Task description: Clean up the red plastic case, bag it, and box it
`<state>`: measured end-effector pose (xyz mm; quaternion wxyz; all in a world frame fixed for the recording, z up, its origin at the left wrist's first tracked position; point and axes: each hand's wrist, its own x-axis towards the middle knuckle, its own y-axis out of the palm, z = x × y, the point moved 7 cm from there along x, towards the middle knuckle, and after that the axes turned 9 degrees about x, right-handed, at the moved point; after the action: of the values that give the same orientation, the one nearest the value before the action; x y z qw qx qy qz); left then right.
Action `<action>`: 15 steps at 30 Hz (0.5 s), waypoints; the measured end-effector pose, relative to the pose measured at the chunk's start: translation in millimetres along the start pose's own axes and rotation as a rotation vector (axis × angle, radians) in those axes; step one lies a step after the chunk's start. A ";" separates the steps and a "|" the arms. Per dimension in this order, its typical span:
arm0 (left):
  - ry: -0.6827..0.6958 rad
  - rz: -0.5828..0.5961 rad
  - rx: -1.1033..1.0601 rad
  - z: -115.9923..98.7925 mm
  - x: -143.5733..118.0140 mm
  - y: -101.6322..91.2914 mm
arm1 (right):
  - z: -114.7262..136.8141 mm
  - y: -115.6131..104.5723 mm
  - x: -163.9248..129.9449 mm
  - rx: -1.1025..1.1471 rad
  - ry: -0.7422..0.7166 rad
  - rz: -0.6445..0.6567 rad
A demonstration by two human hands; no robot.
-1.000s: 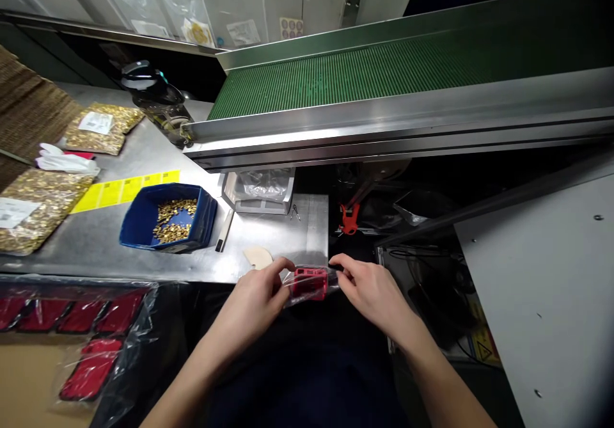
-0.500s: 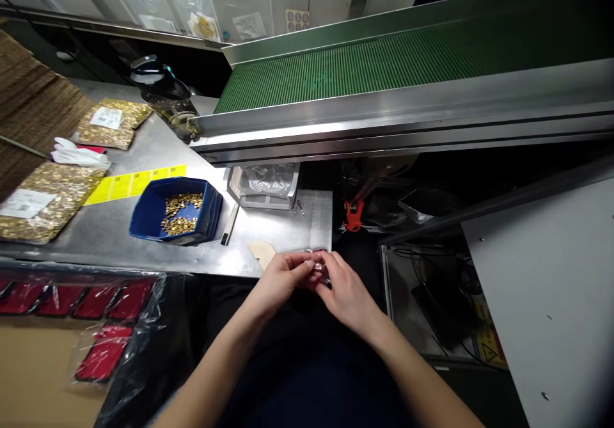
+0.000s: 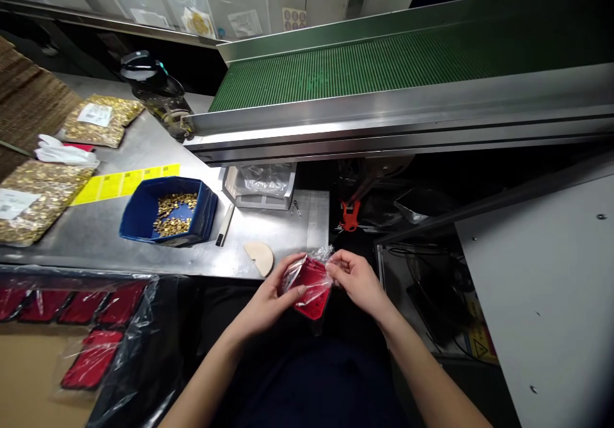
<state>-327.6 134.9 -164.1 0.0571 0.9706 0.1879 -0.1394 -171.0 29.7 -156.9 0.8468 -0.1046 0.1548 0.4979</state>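
A person's two bare hands meet just off the near edge of a metal counter point(image 3: 268, 233), holding a flat red part point(image 3: 314, 285) that sits inside a clear plastic bag point(image 3: 320, 256). The left hand point(image 3: 274, 293) cups the part from the left and below, its fingers point(image 3: 293, 263) curled over the top edge and the thumb pressed on the red face. The right hand point(image 3: 355, 277) pinches the crinkled mouth of the bag at the part's upper right corner between thumb and fingertips. The part is tilted, its lower corner hanging over the person's dark lap. On the counter just beyond the left hand lies a pale half-round piece point(image 3: 259, 256). Farther left stands a blue bin point(image 3: 144, 215) holding small gold-coloured pieces, with a strip of yellow labels point(image 3: 122, 183) behind it and sealed bags of gold pieces point(image 3: 36, 194) at the far left. More bagged red parts point(image 3: 89, 329) lie in a cardboard box lined with plastic at lower left. A green conveyor belt point(image 3: 384, 63) runs across the top.
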 end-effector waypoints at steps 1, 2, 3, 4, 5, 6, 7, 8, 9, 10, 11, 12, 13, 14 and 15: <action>-0.043 0.012 -0.027 3.1 -2.4 0.5 | 7.3 1.2 -6.6 -0.058 -0.017 0.044; -0.091 0.037 -0.047 5.7 -5.4 1.7 | 15.4 3.8 -13.8 -0.141 -0.042 0.105; -0.135 0.067 -0.064 7.7 -8.9 3.2 | 23.4 7.3 -21.4 -0.247 -0.072 0.174; -0.169 0.096 -0.073 8.7 -12.6 4.7 | 30.2 11.0 -28.8 -0.369 -0.105 0.240; -0.188 0.116 -0.069 8.3 -16.2 5.8 | 35.5 14.1 -35.2 -0.493 -0.135 0.291; -0.188 0.121 -0.049 6.6 -19.3 6.0 | 39.2 15.7 -40.2 -0.602 -0.160 0.315; -0.176 0.116 -0.022 4.0 -21.9 5.8 | 41.9 15.9 -43.4 -0.677 -0.179 0.311; -0.163 0.114 0.000 1.5 -24.1 5.9 | 43.6 15.8 -45.6 -0.722 -0.196 0.296; -0.161 0.118 -0.005 0.0 -26.1 6.9 | 44.4 16.5 -47.1 -0.729 -0.213 0.284; -0.175 0.130 -0.046 0.0 -28.0 8.6 | 44.3 18.5 -48.6 -0.698 -0.232 0.283; -0.203 0.142 -0.121 1.6 -29.8 10.7 | 43.4 21.6 -50.2 -0.639 -0.247 0.294; -0.241 0.152 -0.217 4.5 -31.5 13.0 | 42.0 25.1 -52.0 -0.564 -0.259 0.305; -0.279 0.155 -0.319 8.3 -33.0 15.2 | 40.7 27.8 -53.5 -0.485 -0.263 0.300; -0.309 0.153 -0.407 12.3 -34.3 17.0 | 39.4 29.2 -54.9 -0.409 -0.258 0.275; -0.328 0.146 -0.472 16.3 -35.3 18.3 | 38.3 29.5 -56.1 -0.344 -0.244 0.238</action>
<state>-356.2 103.0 -168.2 0.3208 0.9059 0.1329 -0.2424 -216.4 11.1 -101.4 0.7643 -0.1673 -0.0245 0.6223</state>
